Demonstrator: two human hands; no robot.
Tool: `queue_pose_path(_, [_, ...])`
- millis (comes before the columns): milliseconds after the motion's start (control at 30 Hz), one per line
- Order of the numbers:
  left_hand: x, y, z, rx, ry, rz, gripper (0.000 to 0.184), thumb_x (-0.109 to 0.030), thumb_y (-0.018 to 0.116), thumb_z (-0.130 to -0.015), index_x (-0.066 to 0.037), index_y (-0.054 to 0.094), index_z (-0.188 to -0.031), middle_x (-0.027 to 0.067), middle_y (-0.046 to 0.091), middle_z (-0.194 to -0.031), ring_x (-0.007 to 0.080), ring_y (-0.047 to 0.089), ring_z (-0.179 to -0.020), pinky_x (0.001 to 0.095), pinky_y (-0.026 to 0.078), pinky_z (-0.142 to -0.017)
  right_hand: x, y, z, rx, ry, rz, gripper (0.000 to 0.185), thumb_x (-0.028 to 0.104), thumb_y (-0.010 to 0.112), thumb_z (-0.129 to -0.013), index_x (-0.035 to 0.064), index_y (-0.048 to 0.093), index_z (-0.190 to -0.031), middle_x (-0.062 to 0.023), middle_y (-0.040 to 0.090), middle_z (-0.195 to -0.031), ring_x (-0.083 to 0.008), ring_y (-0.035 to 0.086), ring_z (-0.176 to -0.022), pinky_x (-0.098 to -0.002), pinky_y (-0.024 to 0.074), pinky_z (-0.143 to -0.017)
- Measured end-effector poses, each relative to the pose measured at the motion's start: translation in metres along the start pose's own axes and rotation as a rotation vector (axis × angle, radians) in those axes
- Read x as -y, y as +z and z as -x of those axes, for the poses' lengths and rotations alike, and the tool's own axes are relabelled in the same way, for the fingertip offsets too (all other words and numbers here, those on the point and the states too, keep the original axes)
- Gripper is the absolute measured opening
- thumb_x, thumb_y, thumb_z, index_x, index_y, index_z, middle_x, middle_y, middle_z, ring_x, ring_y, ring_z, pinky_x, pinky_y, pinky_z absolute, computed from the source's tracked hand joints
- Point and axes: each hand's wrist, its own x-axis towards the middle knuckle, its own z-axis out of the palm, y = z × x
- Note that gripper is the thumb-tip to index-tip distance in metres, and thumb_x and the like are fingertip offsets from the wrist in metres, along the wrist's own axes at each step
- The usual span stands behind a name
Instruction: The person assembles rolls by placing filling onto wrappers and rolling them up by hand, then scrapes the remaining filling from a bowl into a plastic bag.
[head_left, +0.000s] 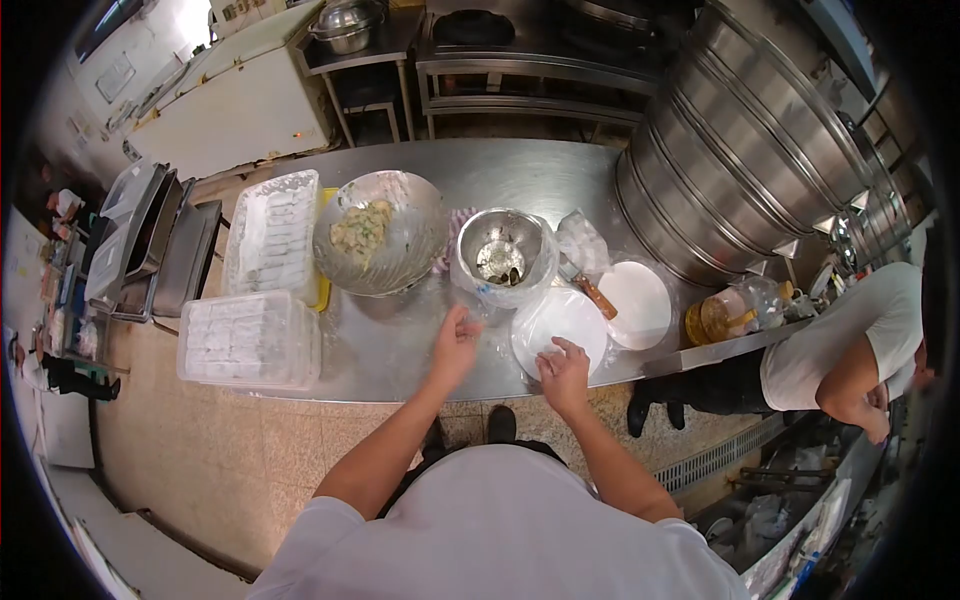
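Note:
My left hand (pixel 456 343) hovers above the steel table (pixel 385 345), slightly blurred, its fingers loosely bent and apart with nothing in them. Over the near part of a white plate (pixel 556 322) is my right hand (pixel 564 372), fingers bent and spread, holding nothing that I can see. Just beyond both hands stands a steel bowl (pixel 500 243) wrapped in clear plastic, with some dark bits at its bottom. A tool with a wooden handle (pixel 597 297) rests by a second white plate (pixel 642 305) on the right.
A large bowl (pixel 405 200) holds a pale, green-flecked mixture (pixel 361 231). Left of it are plastic boxes (pixel 250 338) with rows of white pieces. Tall stacked steel steamers (pixel 730 150) and oil bottles (pixel 708 320) stand right. Another person (pixel 840 350) is at the far right.

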Motion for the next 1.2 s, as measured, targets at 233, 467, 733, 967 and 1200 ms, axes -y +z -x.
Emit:
queue_pose_path(233, [-0.035, 0.006, 0.071, 0.211, 0.578, -0.675, 0.056, -0.007, 0.081, -0.084, -0.013, 0.067, -0.138, 0.0149, 0.062, -0.138, 0.0370, 0.062, -0.125, 0.0465, 0.054, -0.106, 0.034, -0.023, -0.008, -0.005, -0.235, -0.009, 0.015, 0.014, 0.083, -0.083, 0.0110, 0.082, -0.098, -0.0145, 0.067, -0.136, -0.0386, 0.058, -0.125, -0.0589, 0.0397, -0.112])
queue_pose_path(467, [-0.014, -0.031, 0.053, 0.210, 0.852, -0.765, 0.032, -0.005, 0.079, -0.075, -0.012, 0.078, -0.107, 0.0117, 0.065, -0.134, 0.0383, 0.060, -0.126, 0.0518, 0.047, -0.109, 0.094, -0.022, 0.008, 0.129, -0.338, -0.038, 0.031, 0.016, 0.084, -0.083, 0.0095, 0.076, -0.112, -0.0150, 0.064, -0.134, -0.0408, 0.056, -0.128, -0.0654, 0.0360, -0.115])
queue_pose_path(733, [-0.023, -0.150, 0.064, -0.047, 0.792, -0.903, 0.030, -0.005, 0.078, -0.073, -0.014, 0.077, -0.102, 0.0073, 0.067, -0.132, 0.0339, 0.060, -0.127, 0.0485, 0.048, -0.106, 0.103, 0.035, 0.000, 0.206, -0.530, -0.017, 0.033, 0.010, 0.082, -0.078, 0.0086, 0.071, -0.108, -0.0110, 0.064, -0.113, -0.0376, 0.060, -0.114, -0.0609, 0.0410, -0.114])
queue_pose_path(967, [-0.007, -0.194, 0.085, -0.021, 0.681, -1.014, 0.041, -0.006, 0.081, -0.066, -0.017, 0.081, -0.105, 0.0090, 0.070, -0.136, 0.0339, 0.060, -0.134, 0.0515, 0.045, -0.112, 0.138, 0.105, -0.014, 0.272, -0.619, 0.060, 0.029, 0.008, 0.080, -0.075, 0.0113, 0.076, -0.104, -0.0099, 0.066, -0.107, -0.0330, 0.061, -0.110, -0.0542, 0.0447, -0.108])
queue_pose_path(1200, [0.011, -0.215, 0.092, 0.065, 0.544, -0.943, 0.022, -0.026, 0.084, -0.082, -0.016, 0.084, -0.102, 0.0129, 0.066, -0.153, 0.0366, 0.051, -0.152, 0.0569, 0.034, -0.128, 0.126, 0.094, -0.017, 0.415, -0.475, -0.098, 0.019, 0.023, 0.083, -0.083, 0.0130, 0.081, -0.098, -0.0073, 0.070, -0.109, -0.0345, 0.063, -0.112, -0.0537, 0.0452, -0.106])
